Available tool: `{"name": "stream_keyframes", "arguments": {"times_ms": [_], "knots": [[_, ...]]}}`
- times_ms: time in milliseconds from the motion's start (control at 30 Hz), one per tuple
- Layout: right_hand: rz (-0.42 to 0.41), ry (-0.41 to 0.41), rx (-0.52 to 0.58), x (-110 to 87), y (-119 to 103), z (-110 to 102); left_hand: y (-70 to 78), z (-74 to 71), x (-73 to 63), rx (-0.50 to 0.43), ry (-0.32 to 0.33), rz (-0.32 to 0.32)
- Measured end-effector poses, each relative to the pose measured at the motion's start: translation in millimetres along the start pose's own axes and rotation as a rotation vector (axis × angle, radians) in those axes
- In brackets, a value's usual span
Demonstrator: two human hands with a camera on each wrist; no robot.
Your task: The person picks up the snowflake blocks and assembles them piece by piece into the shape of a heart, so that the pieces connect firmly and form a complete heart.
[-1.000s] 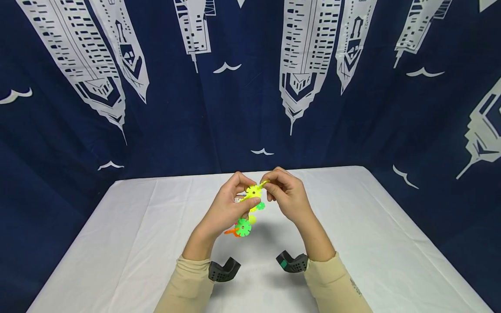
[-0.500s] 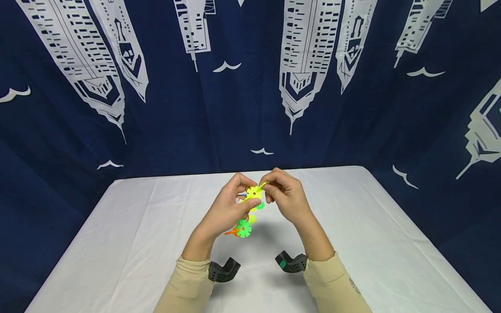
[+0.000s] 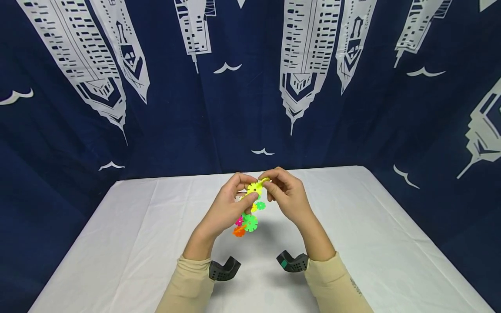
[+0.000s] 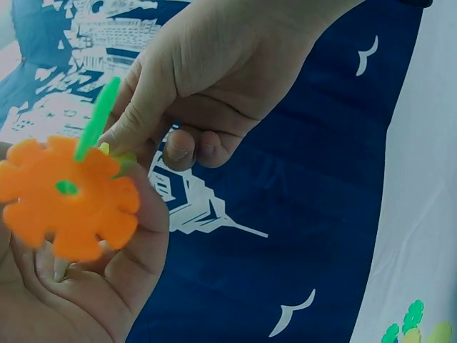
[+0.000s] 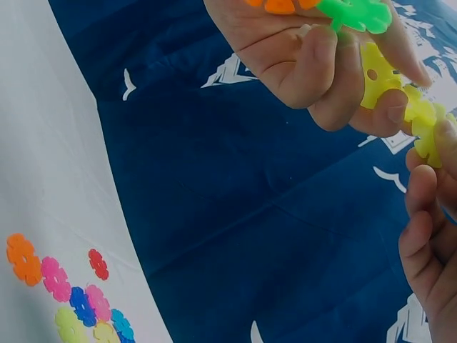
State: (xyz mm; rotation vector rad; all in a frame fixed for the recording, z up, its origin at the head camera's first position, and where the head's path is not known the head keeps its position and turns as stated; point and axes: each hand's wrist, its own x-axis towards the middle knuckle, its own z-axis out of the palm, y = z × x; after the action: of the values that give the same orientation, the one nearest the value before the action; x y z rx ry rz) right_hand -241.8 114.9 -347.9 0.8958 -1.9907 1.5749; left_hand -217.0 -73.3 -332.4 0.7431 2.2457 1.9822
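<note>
Over the table, my left hand (image 3: 227, 206) holds a joined string of notched plastic snowflake discs. A yellow disc (image 3: 254, 188) shows between its thumb and fingers. Below the palm hang a green disc (image 3: 250, 223) and an orange disc (image 3: 239, 231), slotted together; the left wrist view has the orange disc (image 4: 78, 214) close up with the green disc (image 4: 98, 120) edge-on. My right hand (image 3: 287, 193) pinches another yellow disc (image 5: 428, 139) between thumb and forefinger, against the yellow end of the string. Fingers partly hide where the yellow pieces meet.
Loose discs lie on the white table (image 3: 344, 217) beyond the hands, among them an orange disc (image 5: 24, 259), a red disc (image 5: 98, 264) and a blue disc (image 5: 83, 306). A dark blue printed curtain (image 3: 235, 117) hangs behind the table.
The hanging green and orange discs have turned, the green shifting right and slightly up, the orange now facing the head camera more. The pinched yellow disc has risen slightly. Both arms stay nearly still.
</note>
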Motion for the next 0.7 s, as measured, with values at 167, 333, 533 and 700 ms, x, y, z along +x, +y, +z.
{"name": "stream_keyframes", "arguments": {"times_ms": [167, 333, 533, 700], "knots": [[0.044, 0.025, -0.029, 0.2, -2, -2, -0.8, -1.3, -0.3, 0.016, -0.005, 0.022], [0.051, 0.050, -0.031, 1.0, 1, -4, -0.9, -2.1, -0.3, 0.027, 0.019, 0.017], [0.113, 0.059, -0.043, 1.9, 8, -5, -2.8, -4.9, 2.7, -0.026, 0.119, 0.039], [0.218, 0.015, -0.079, 0.3, 19, -1, -2.7, -7.3, 2.7, -0.102, 0.174, 0.064]]}}
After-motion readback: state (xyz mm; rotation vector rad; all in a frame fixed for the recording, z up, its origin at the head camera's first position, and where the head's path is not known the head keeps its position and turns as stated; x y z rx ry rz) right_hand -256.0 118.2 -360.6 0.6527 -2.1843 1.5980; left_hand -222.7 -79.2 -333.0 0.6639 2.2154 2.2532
